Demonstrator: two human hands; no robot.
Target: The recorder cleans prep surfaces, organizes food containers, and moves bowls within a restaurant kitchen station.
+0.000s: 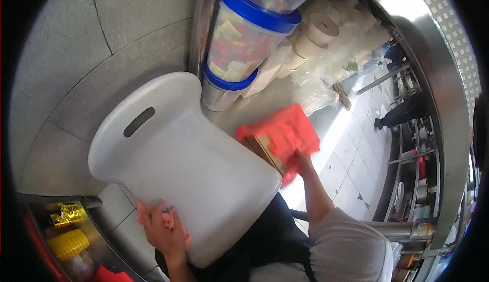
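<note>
A pale moulded plastic chair [183,148] with an oval slot in its backrest fills the middle of the view. At its lower left edge, my left hand [162,228] grips a bunched pink cloth [187,236] against the chair. Past the chair's right edge, my right hand [300,163] holds a red plastic bag [294,129], slightly blurred. A brown cardboard piece [267,150] shows at the bag's open side; whether it lies inside the bag, I cannot tell.
Behind the chair stand stacked blue-lidded plastic tubs [244,45], paper bowls [313,37] and clear plastic bags [317,87] on a metal surface. A drawer or shelf with yellow packages [68,243] is at lower left. Another person's leg [401,112] shows near racks at right.
</note>
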